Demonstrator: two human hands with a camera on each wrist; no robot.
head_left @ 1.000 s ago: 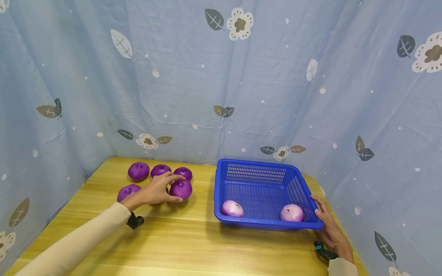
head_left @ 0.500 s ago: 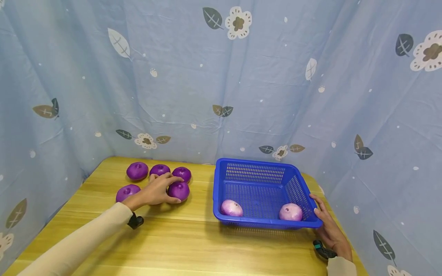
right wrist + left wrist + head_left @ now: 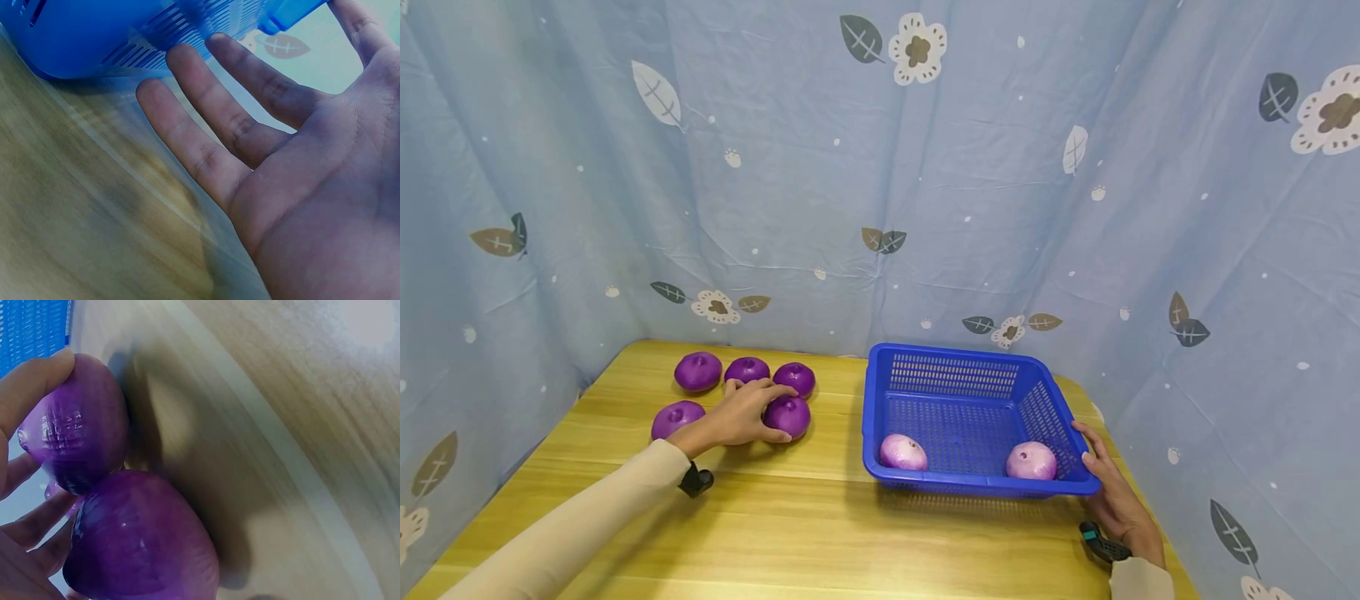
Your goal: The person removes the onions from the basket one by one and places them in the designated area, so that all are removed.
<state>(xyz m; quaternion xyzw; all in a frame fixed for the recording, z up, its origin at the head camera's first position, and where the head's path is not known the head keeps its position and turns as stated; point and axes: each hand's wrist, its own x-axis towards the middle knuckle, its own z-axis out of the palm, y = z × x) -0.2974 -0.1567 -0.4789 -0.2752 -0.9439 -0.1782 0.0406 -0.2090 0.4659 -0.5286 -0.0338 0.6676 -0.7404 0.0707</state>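
Left hand (image 3: 747, 414): grasping a purple onion (image 3: 787, 418) between fingers and thumb, at the bench (image 3: 820, 533). A second onion (image 3: 144, 540) sits just beside it, under the palm. Right hand (image 3: 1122, 500): at the right side of the blue basket (image 3: 957, 417), fingers extended, not clenched. Back onions (image 3: 697, 372), three, stand in a row; a front-left onion (image 3: 677, 419) lies behind the left wrist. Paler onions (image 3: 1032, 461), two, lie apart inside the basket's near side. Patterned curtain (image 3: 775, 192) behind.
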